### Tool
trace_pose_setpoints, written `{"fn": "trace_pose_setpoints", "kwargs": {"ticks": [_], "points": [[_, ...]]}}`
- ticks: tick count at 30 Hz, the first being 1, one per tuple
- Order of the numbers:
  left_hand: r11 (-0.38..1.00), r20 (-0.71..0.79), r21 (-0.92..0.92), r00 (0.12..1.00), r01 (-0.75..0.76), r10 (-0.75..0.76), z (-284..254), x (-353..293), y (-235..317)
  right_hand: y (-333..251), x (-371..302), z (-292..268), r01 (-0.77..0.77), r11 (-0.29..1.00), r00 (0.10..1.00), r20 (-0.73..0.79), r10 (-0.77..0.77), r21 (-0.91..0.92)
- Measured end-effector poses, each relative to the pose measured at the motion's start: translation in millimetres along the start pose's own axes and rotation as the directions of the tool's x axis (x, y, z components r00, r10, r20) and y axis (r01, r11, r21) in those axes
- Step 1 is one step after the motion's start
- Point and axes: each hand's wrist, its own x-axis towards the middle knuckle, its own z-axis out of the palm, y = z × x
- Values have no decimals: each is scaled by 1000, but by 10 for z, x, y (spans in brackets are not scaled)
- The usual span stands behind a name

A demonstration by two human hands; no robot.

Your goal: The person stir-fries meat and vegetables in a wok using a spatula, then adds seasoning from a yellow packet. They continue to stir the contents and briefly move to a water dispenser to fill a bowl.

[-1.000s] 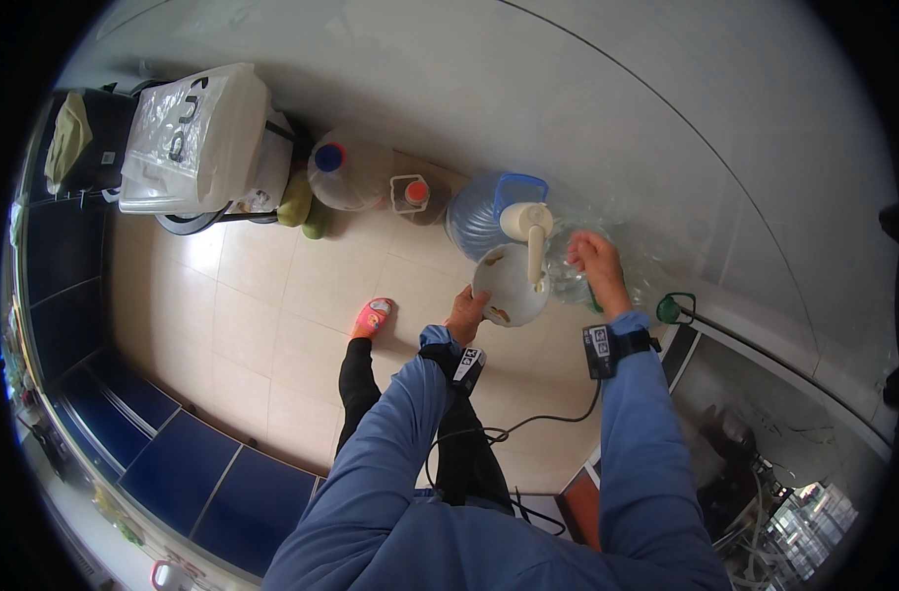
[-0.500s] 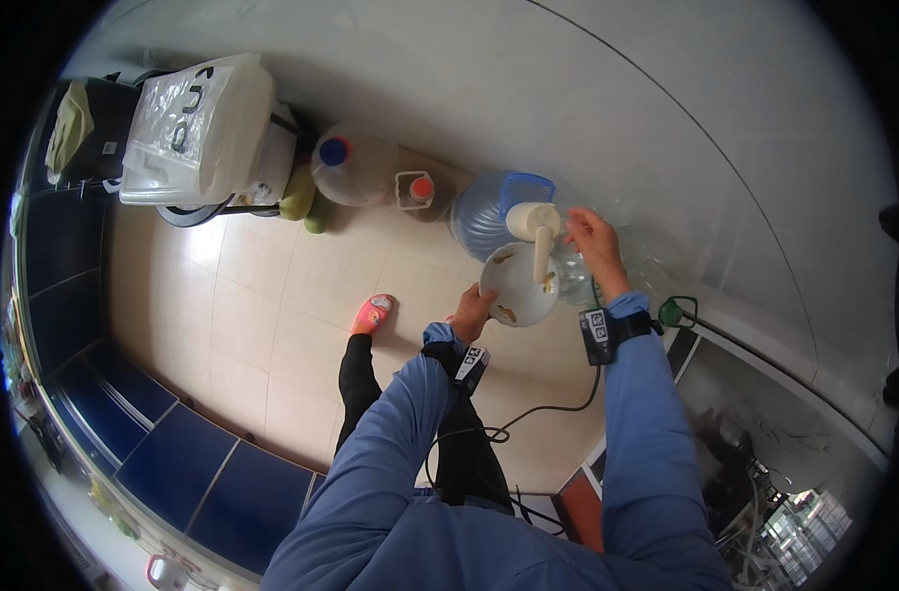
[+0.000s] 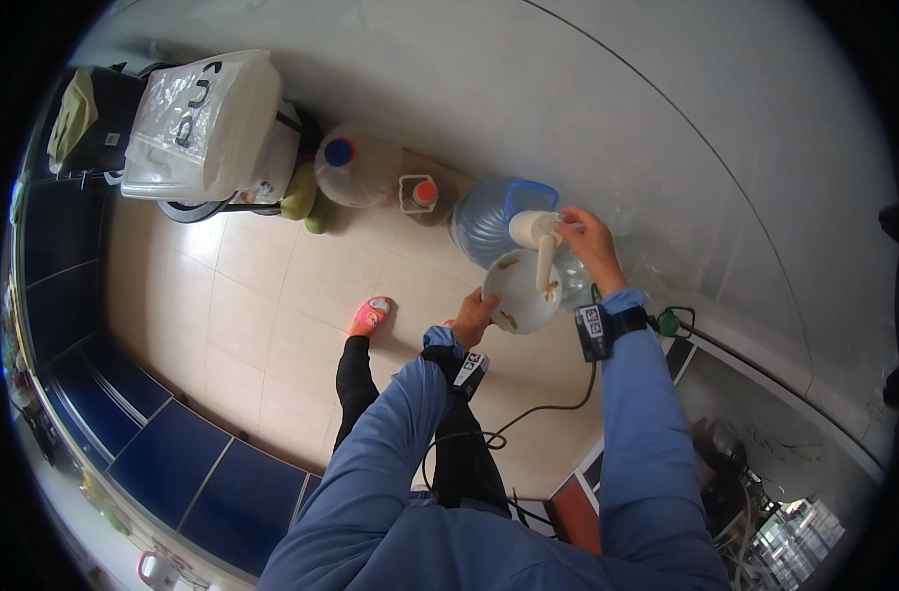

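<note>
My left hand (image 3: pixel 476 317) grips the near-left rim of a white bowl (image 3: pixel 518 303) with a leaf-like coloured pattern. The bowl is held under the curved spout of a cream water pump (image 3: pixel 531 228). That pump stands on a big clear-blue water jug (image 3: pixel 481 221) with a blue handle. My right hand (image 3: pixel 588 240) has its fingertips closed at the right side of the pump's top. Whether water runs from the spout cannot be made out.
Left of the jug stand a bottle with a red cap (image 3: pixel 426 193) and a large clear bottle with a blue cap (image 3: pixel 359 167). A cart with a white plastic box (image 3: pixel 201 128) is farther left. Blue cabinets (image 3: pixel 179 473) line the lower left. A black cable (image 3: pixel 528 411) hangs between my wrists.
My right hand has moved slightly left onto the pump's top, its fingers now at it. The bowl, in my left hand, has shifted slightly right and down.
</note>
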Motion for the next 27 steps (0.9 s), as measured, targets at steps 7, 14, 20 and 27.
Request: {"fn": "trace_pose_setpoints", "kwargs": {"ticks": [7,14,20,27], "points": [[996,-21,-76,998,-56,54,27,-26,-70,22,83,64,40,994,999,-2,-40,-101],[995,15,-58,996,-86,87,42,-105,-62,70,117,87,87,985,996,19,-85,-146],[992,48,-62,992,-110,113,45,-148,-61,143,103,113,110,983,993,-12,-113,-150],[993,38,-78,995,-86,89,48,-253,-71,121,-61,74,-136,988,991,30,134,68]]}}
